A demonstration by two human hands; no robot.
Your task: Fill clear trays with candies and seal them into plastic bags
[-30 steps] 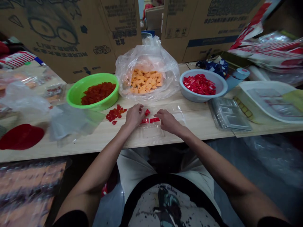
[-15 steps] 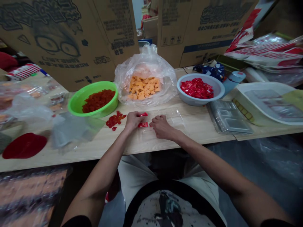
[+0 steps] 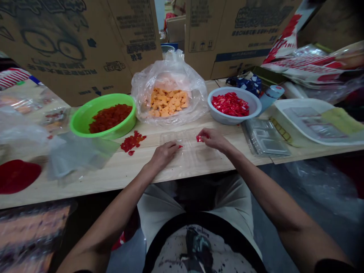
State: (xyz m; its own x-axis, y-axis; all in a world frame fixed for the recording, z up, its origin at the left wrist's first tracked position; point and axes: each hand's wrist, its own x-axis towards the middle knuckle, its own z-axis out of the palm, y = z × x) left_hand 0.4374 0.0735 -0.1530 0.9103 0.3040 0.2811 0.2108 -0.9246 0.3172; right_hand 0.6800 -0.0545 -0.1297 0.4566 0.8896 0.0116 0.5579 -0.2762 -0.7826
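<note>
A clear plastic compartment tray (image 3: pixel 196 155) lies on the wooden table in front of me. My left hand (image 3: pixel 165 151) rests on the tray's left part, fingers curled over a small red packet that barely shows at the fingertips. My right hand (image 3: pixel 213 138) is at the tray's far edge, pinching another red packet (image 3: pixel 199 138) between thumb and fingers. A small heap of loose red pieces (image 3: pixel 131 142) lies just left of the tray.
Behind the tray stand a green bowl (image 3: pixel 85 115) of dark red pieces, a clear bag (image 3: pixel 169 91) of orange pieces and a pale bowl (image 3: pixel 253 110) of red packets. A stack of clear trays (image 3: pixel 264 137) sits at the right. Cardboard boxes (image 3: pixel 85 45) line the back.
My right hand has moved right and forward along the tray with a red packet. My left hand has shifted slightly toward me. The view has swung a little to the right.
</note>
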